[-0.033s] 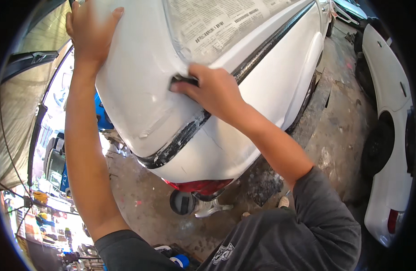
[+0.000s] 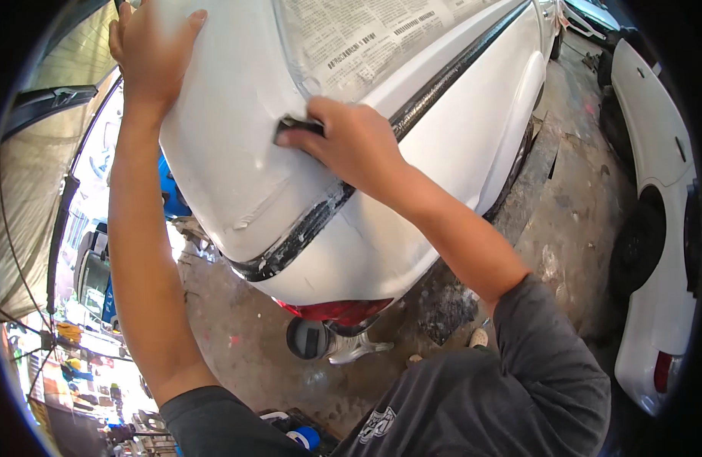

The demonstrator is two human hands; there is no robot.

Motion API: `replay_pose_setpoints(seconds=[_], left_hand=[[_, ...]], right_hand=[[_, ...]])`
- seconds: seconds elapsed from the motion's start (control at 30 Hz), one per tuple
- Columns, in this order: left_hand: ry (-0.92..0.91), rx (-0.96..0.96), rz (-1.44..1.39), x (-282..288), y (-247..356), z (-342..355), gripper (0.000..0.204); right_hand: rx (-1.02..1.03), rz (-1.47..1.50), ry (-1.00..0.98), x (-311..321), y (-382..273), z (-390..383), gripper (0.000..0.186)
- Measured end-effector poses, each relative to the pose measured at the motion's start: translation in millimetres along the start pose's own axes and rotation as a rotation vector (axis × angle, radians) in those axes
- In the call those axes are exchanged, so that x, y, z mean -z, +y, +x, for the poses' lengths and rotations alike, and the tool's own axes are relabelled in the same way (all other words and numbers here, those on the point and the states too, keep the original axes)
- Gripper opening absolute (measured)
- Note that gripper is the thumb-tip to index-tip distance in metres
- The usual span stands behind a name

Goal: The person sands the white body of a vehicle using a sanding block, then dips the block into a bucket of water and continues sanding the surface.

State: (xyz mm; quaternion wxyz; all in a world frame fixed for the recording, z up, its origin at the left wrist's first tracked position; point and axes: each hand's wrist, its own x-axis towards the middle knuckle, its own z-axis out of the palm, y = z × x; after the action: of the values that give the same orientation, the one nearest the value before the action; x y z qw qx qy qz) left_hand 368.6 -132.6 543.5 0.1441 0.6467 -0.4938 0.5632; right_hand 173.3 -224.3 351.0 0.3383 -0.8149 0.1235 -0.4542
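A white car body (image 2: 214, 152) fills the middle of the view, its paint dull in patches. Against its curved rear corner, my right hand (image 2: 358, 145) presses a small black sanding block (image 2: 298, 131), fingers closed around it. Farther forward, at the upper left, my left hand (image 2: 157, 53) rests on the same panel with thumb and fingers apart; part of it is blurred or cut off by the frame. Below the block runs a scuffed black trim strip (image 2: 305, 232). Printed paper (image 2: 366, 46) covers the window beside my right hand.
Under the red tail light (image 2: 336, 311) stand a dark round container (image 2: 307, 339) and a pale metal-looking piece (image 2: 362, 352) on the stained floor. Another white car (image 2: 655, 145) stands at the right. Cloth sheeting (image 2: 23, 198) hangs on the left. A blue-and-white item (image 2: 304, 437) lies near my body.
My right hand and the block have slid slightly left and up over the panel. My left hand stays on the car in nearly the same place.
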Motion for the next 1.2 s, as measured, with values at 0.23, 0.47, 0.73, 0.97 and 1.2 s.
replay_pose_setpoints(seconds=[0.23,0.47,0.73,0.97,1.2], left_hand=[[-0.068,0.189,-0.055,16,27,-3,0.086],[-0.010,0.029,-0.034,-2,-4,0,0.087],[0.025,-0.037,-0.099,-9,-19,3,0.091],[0.069,0.005,-0.026,-6,-10,3,0.086],[0.008,0.109,-0.059,10,17,-2,0.087]], right_hand=[[-0.081,0.036,-0.069,-4,12,-14,0.039],[0.056,0.034,0.002,4,-14,15,0.041],[-0.003,-0.072,-0.008,2,16,-11,0.045],[0.262,-0.158,0.200,-12,0,9,0.052],[0.225,-0.159,0.194,-1,29,0,0.058]])
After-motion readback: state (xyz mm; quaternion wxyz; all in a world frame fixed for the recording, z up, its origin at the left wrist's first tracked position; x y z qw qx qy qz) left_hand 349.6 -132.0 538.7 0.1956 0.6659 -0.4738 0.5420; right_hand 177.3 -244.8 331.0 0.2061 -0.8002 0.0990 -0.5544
